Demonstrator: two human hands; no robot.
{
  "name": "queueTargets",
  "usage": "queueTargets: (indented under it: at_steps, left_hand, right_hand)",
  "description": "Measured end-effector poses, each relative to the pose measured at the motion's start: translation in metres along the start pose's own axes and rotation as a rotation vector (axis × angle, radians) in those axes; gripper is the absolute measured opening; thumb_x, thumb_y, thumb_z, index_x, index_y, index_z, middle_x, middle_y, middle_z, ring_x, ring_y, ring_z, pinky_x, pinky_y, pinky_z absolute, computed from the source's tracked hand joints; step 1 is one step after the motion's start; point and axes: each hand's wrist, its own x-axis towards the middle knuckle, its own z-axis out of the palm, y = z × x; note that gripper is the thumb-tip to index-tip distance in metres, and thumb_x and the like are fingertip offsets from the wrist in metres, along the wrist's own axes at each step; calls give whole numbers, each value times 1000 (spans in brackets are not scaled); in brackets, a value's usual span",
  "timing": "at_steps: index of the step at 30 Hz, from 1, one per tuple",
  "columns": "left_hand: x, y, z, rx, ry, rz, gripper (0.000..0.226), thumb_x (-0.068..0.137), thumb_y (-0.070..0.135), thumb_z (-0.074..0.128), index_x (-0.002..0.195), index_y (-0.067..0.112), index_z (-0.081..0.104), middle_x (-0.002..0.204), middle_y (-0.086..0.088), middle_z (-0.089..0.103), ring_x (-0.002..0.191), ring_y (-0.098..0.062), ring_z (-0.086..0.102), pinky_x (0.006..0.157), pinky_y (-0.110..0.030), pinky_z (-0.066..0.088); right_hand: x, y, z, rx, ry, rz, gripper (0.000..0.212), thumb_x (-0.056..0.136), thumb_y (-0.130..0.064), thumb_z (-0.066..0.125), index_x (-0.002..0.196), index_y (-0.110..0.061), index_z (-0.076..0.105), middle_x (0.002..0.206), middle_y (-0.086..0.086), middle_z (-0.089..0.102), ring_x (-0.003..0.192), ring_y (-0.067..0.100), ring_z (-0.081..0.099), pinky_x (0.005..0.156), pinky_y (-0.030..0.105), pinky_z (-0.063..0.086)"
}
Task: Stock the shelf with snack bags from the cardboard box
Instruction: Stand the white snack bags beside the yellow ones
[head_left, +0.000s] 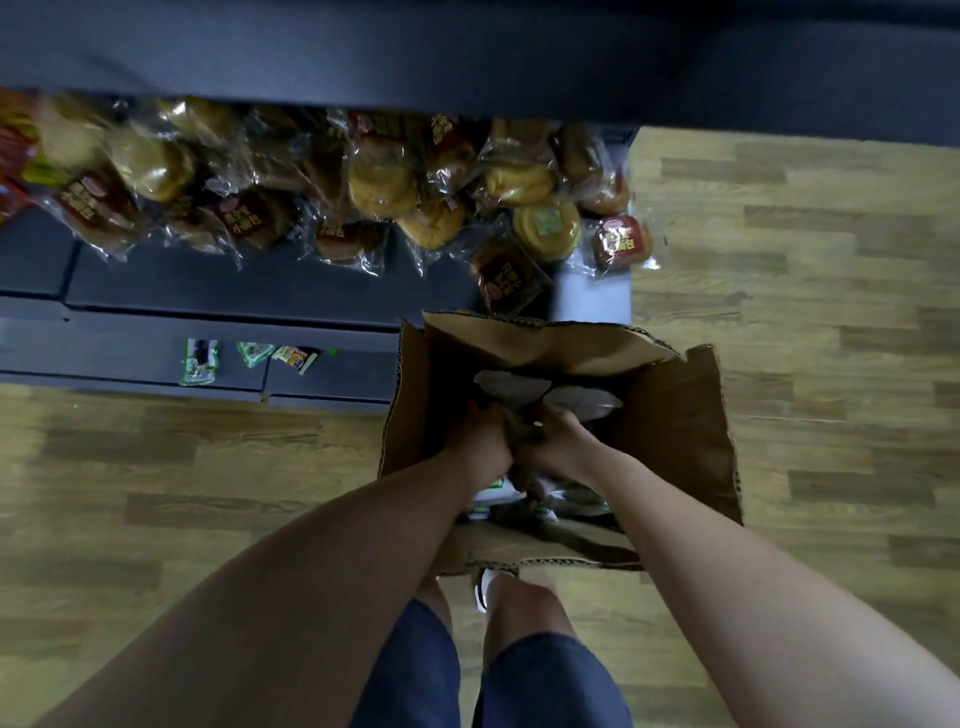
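Note:
An open cardboard box (685, 431) stands on the floor in front of a dark shelf (218, 280). Both my hands reach down into it. My left hand (480, 441) and my right hand (558, 441) lie side by side, fingers curled round pale snack bags (514, 389) in the shadowed inside. More white and green bags (493, 493) show lower in the box, under my wrists. The shelf holds several clear-wrapped bread bags (384, 182) with red labels, piled along its back.
A lower shelf ledge (130, 358) carries a few small green packets (200, 361). Wood-pattern floor (805, 260) spreads to the right and left of the box. My legs and one shoe (483, 587) are just behind the box. An upper shelf board (467, 52) overhangs the bread.

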Motion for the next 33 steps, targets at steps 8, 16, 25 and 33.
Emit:
queueTargets:
  at_steps: [8,16,25,33]
  left_hand:
    - [-55,17,-39,-104,92,148,53,77,27,61,129,23,48,137,-8,43,124,-32,43,98,-36,41]
    - [-121,23,-81,-95,395,406,54,81,22,58,132,26,42,136,-1,42,131,-23,34,106,-33,26]
    - [-188,24,-120,-191,882,702,72,69,10,75,131,27,42,126,-3,47,107,-27,44,85,-37,46]
    - [-230,20,-164,-227,1150,976,61,72,5,69,126,22,46,134,-1,37,125,-17,37,105,-23,33]
  right_hand:
    - [-82,-18,-23,300,258,-183,49,72,-44,58,115,-20,55,116,9,54,97,18,61,75,27,51]
    - [-168,-41,-38,361,560,-494,45,84,-22,65,126,-23,48,121,-2,44,109,3,41,91,15,33]
    - [-234,-72,-53,477,859,-808,52,81,-17,67,118,-44,41,119,-26,42,114,-10,43,93,5,36]
    - [-279,-111,-67,522,1198,-1041,45,81,-31,59,124,-26,45,123,-2,46,121,7,45,102,16,35]
